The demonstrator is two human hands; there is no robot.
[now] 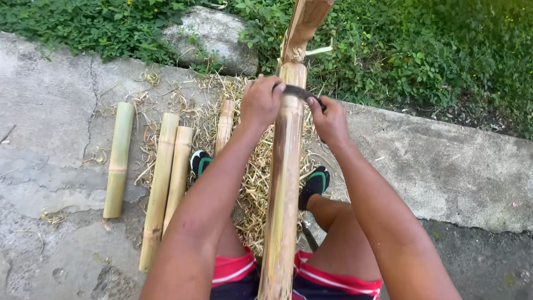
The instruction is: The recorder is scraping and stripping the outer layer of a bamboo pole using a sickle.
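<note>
Head view: a long bamboo pole [284, 183] is propped upright between the knees, and a dark curved blade [300, 92] is laid across it. The left hand [261, 103] and right hand [330, 119] each have their grip closed on one end of the blade. Much of the pole below the blade looks pale and scraped; the rest appears untreated. Four shorter bamboo pieces [161, 183] lie on the concrete floor [50, 166] among shavings [252, 183]. The pole's top and bottom are cut off, and the blade's edge is hidden.
</note>
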